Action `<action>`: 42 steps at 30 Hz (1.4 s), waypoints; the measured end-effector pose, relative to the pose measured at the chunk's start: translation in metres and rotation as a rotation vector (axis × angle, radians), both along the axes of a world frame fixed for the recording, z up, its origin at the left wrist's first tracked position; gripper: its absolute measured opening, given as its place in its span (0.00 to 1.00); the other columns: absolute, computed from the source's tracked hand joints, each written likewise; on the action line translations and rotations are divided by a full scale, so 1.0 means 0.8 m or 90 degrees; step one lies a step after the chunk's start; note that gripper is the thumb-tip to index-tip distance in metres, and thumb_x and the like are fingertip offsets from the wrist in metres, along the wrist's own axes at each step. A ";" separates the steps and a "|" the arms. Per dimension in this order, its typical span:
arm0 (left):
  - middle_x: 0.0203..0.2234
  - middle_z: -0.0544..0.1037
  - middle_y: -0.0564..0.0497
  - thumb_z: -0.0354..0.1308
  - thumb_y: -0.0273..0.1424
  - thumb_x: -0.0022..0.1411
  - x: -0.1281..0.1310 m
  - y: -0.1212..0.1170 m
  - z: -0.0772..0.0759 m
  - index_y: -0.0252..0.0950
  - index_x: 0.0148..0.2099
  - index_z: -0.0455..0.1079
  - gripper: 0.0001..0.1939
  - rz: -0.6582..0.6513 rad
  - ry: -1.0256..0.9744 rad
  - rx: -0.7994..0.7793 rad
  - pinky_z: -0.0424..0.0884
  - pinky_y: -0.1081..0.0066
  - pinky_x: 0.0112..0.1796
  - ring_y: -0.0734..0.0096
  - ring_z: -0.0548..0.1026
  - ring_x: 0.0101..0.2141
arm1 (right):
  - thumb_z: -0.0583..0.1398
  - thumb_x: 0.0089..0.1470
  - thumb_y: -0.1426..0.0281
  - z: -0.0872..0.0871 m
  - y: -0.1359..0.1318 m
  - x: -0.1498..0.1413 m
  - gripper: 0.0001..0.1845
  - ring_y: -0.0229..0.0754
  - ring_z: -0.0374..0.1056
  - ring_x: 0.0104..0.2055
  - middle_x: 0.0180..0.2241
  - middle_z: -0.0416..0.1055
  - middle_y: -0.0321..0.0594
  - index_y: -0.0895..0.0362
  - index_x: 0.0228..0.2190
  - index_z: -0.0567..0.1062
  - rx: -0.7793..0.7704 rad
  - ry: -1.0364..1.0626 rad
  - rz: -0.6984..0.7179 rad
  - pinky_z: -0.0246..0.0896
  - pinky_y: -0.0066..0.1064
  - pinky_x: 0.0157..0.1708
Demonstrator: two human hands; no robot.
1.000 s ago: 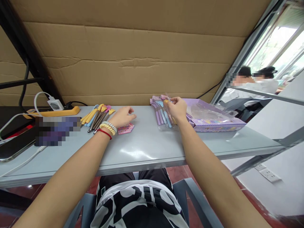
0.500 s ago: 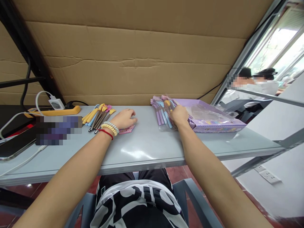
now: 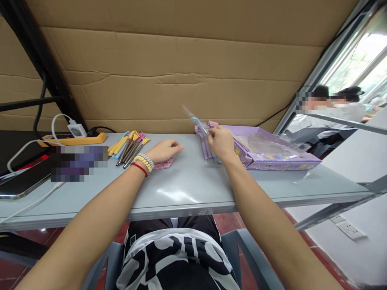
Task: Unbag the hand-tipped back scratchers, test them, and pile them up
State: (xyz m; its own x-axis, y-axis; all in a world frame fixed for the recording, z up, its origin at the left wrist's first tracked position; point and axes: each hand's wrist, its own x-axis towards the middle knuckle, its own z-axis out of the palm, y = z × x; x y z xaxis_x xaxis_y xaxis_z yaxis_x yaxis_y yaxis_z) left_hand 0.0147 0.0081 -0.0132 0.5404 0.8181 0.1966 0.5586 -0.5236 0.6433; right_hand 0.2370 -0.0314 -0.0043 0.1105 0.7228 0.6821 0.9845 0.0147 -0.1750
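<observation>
Risen since the earlier frame: one slim pale-blue pen in clear plastic sleeve [image 3: 199, 123], tilted above slender purple pens [image 3: 206, 149], my right grip [image 3: 212, 135] pinching it. I judge it light, stiff, its film slippery; mid-barrel hold suits. Left grip [image 3: 178, 146] loosely spread, nothing visible in it.

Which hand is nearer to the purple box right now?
Right. The right hand is by the left end of the purple box, holding a plastic-wrapped blue stick; the left hand is farther left, near the pink card.
</observation>
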 end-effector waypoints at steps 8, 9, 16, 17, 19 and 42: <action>0.25 0.75 0.48 0.55 0.50 0.55 0.027 -0.010 -0.007 0.35 0.33 0.71 0.22 -0.010 -0.382 -0.312 0.68 0.72 0.30 0.72 0.72 0.25 | 0.50 0.57 0.72 -0.017 -0.013 -0.065 0.16 0.40 0.64 0.32 0.36 0.71 0.44 0.57 0.37 0.77 -0.044 -0.163 0.185 0.48 0.30 0.26; 0.24 0.75 0.49 0.56 0.49 0.55 0.028 -0.011 -0.006 0.34 0.33 0.70 0.21 -0.006 -0.404 -0.339 0.67 0.73 0.29 0.73 0.72 0.25 | 0.49 0.58 0.71 -0.018 -0.013 -0.068 0.16 0.40 0.64 0.31 0.35 0.70 0.44 0.57 0.36 0.77 -0.046 -0.171 0.193 0.48 0.30 0.26; 0.20 0.72 0.52 0.57 0.29 0.52 0.029 -0.011 0.002 0.34 0.29 0.65 0.04 0.062 -0.547 -0.379 0.71 0.72 0.25 0.74 0.72 0.20 | 0.53 0.59 0.65 -0.024 -0.008 -0.067 0.16 0.39 0.64 0.33 0.32 0.70 0.42 0.57 0.43 0.76 -0.015 -0.033 0.364 0.55 0.28 0.32; 0.20 0.72 0.52 0.56 0.28 0.52 0.027 -0.010 0.005 0.34 0.29 0.65 0.03 0.086 -0.567 -0.368 0.71 0.72 0.24 0.74 0.72 0.19 | 0.53 0.58 0.65 -0.023 -0.005 -0.064 0.16 0.39 0.64 0.33 0.32 0.70 0.42 0.58 0.43 0.76 -0.008 0.014 0.366 0.56 0.29 0.33; 0.21 0.74 0.51 0.56 0.27 0.51 0.022 -0.007 0.010 0.34 0.30 0.65 0.03 0.119 -0.603 -0.351 0.70 0.71 0.22 0.73 0.71 0.18 | 0.53 0.56 0.69 -0.020 -0.001 -0.055 0.15 0.39 0.65 0.32 0.31 0.71 0.42 0.59 0.40 0.77 -0.003 0.092 0.322 0.57 0.30 0.35; 0.29 0.77 0.48 0.50 0.29 0.53 -0.010 0.011 0.019 0.34 0.33 0.66 0.06 -0.020 -0.830 -0.331 0.71 0.67 0.32 0.72 0.73 0.23 | 0.61 0.47 0.63 -0.020 0.004 -0.039 0.11 0.35 0.60 0.27 0.27 0.70 0.37 0.59 0.27 0.73 -0.121 0.182 0.280 0.52 0.27 0.28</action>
